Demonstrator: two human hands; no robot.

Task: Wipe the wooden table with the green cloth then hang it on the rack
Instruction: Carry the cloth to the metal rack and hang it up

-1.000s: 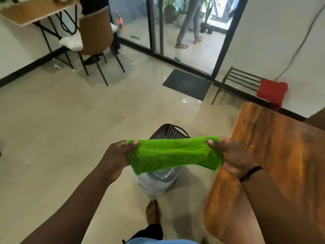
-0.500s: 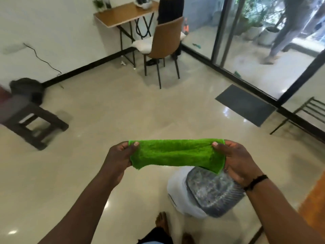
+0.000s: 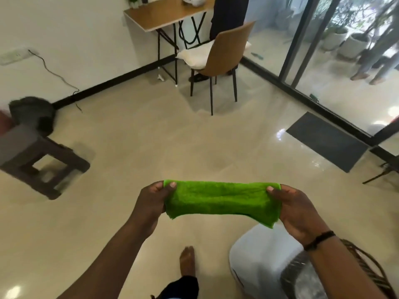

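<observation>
I hold the green cloth [image 3: 220,199] folded and stretched flat between both hands, above the tiled floor. My left hand [image 3: 150,201] pinches its left end and my right hand [image 3: 295,210] pinches its right end. A leg of the black metal rack [image 3: 380,174] pokes in at the right edge; the rest of it is out of frame. The wooden table is not in view.
A white bin with a dark liner [image 3: 267,264] stands by my right forearm, my bare foot [image 3: 187,260] beside it. A dark stool [image 3: 32,160] sits at left. Ahead are a small desk [image 3: 164,14], a brown chair [image 3: 224,55], a dark doormat [image 3: 326,140] and glass doors [image 3: 319,46].
My view has swung left: the wooden table and the rack with the red cloth have slid out of frame, and the stool and desk have come in. Both hands keep the cloth stretched.
</observation>
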